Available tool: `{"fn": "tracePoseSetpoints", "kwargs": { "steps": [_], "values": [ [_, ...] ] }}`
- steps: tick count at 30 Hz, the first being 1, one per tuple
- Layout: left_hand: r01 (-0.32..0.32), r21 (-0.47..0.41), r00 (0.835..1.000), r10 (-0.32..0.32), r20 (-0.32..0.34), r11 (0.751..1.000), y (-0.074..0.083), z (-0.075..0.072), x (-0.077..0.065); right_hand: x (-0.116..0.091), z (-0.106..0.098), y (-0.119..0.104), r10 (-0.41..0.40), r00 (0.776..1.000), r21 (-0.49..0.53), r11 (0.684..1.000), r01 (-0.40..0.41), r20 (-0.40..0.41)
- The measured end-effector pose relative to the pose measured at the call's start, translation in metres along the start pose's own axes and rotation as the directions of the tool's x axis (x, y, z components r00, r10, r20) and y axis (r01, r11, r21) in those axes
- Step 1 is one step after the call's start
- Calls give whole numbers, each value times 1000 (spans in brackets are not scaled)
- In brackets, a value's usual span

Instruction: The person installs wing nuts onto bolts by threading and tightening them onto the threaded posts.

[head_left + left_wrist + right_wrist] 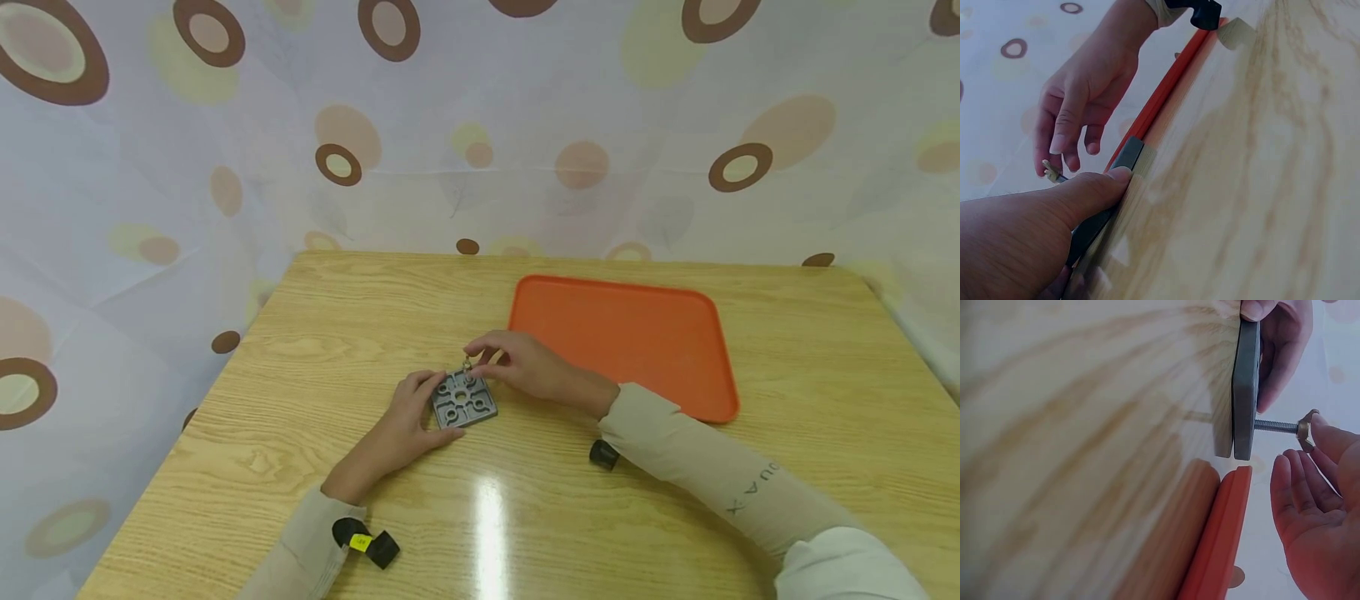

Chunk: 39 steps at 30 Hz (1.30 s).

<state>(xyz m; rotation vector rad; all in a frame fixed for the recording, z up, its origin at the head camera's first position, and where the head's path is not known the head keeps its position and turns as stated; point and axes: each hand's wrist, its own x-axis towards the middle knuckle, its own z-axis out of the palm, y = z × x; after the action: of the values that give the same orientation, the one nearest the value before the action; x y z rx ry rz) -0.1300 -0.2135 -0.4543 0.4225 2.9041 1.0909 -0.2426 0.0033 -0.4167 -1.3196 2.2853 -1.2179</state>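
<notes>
A square grey plate (465, 409) with round sockets and raised ribs lies flat on the wooden table. My left hand (405, 427) holds it at its left side, thumb along the near edge and fingers at the far corner. From the plate's far right socket rises a threaded rod (1275, 426), topped by a brass-coloured wing nut (1303, 430). Thumb and index finger of my right hand (528, 364) pinch the wing nut, while the other fingers stay loosely bent below it in the right wrist view. The rod's lower end is hidden by the plate.
An orange tray (637, 333) lies behind and right of the plate, partly under my right forearm. A patterned cloth (420, 192) hangs behind the table (352, 308). Black camera mounts (603, 455) sit at both wrists, close to the tabletop.
</notes>
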Motion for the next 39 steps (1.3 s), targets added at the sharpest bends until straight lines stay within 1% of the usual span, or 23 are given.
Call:
{"fn": "tracePoseSetpoints", "kwargs": {
  "steps": [5,10,15,24,35,39],
  "values": [
    [14,-5,1000,-14,11,1000,1,-1,1,-1,-1,3,16,1000,6,1000,-16,-1],
    [25,-17,1000,-24,19,1000,1,-1,0,-2,-3,2,14,1000,3,1000,-14,-14],
    [39,-16,999,-39,29,999,2,-2,0,-3,-3,2,0,999,-20,1000,-1,-37],
    [35,-21,999,-34,32,999,1,-2,0,-4,-4,1,6,999,-47,999,-9,-53],
    [27,-17,999,-26,20,1000,0,0,0,-3,-2,2,-32,999,-39,999,30,-37],
    [30,-16,999,-30,24,999,-1,0,0,-2,-1,3,-38,998,-39,999,36,-44]
  ]
}}
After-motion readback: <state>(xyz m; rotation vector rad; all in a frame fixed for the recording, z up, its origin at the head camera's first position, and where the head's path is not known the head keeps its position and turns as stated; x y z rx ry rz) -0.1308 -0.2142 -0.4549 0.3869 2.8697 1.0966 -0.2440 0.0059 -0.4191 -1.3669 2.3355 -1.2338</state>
